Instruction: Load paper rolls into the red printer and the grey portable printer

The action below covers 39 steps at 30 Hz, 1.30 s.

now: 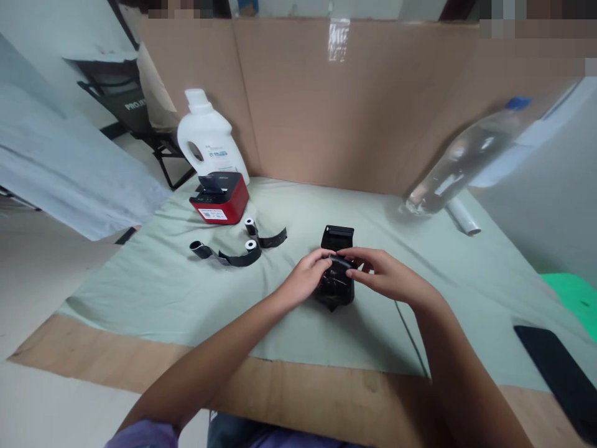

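Note:
In the middle of the cloth lies a small black device (336,289), probably a portable printer, with its lid (337,237) raised at the far end. My left hand (308,274) and my right hand (380,272) meet over it, holding a dark roll (344,261) between their fingertips. The left thumb and fingers press on its left end; the right thumb and fingers pinch its right end. The roll sits at or just over the device's opening; how deep, I cannot tell. Left of my hands lie several partly unwound black paper rolls (240,256) with white ends.
A red and black printer (221,202) stands at the back left before a white jug (212,137). A clear bottle (461,162) leans at the right near a grey tube (463,218). A thin cable (413,336) runs toward the front edge. A black slab (557,376) lies front right.

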Tool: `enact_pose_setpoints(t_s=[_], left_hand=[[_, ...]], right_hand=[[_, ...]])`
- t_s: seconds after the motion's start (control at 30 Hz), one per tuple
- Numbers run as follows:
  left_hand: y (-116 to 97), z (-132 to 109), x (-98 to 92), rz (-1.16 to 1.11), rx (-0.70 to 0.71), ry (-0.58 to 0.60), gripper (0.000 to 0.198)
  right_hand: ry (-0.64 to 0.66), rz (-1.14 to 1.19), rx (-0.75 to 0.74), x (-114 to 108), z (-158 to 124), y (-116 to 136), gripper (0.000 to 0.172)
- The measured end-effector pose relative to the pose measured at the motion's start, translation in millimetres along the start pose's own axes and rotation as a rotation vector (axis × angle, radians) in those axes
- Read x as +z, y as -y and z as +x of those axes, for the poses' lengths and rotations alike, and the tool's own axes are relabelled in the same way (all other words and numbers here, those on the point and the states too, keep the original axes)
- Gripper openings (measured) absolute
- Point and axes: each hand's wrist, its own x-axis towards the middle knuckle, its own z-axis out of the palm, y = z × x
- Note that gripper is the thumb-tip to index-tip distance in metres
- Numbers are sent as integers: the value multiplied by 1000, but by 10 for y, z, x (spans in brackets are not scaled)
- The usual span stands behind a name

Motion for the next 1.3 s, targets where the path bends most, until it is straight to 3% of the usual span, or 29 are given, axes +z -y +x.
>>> enact_pose_setpoints(t_s=[0.13,0.23,0.3,0.47,0.7,1.0,1.3], left_hand=[[108,-83,11,-58,-39,-15,53],[253,-231,90,-65,21,16,82],[382,-366,169,-29,74,52,88],[655,-604,316,150,154,81,66],[745,-542,229,285,256,68,44],[839,-432,210,148,111,63,46],[853,-388,192,109,88,84,48]], right_hand=[[-113,-14,-30,32,44,-100,34],[-231,-35,-32,29,96,-218,33],[-242,-63,-11,35,122,-285,33],[-148,-204,5,125,151,-330,36],[-121,-297,32,257,206,-223,37],[-187,-422,92,469,315,-357,35],[-282,-468,270,525,293,-287,19]])
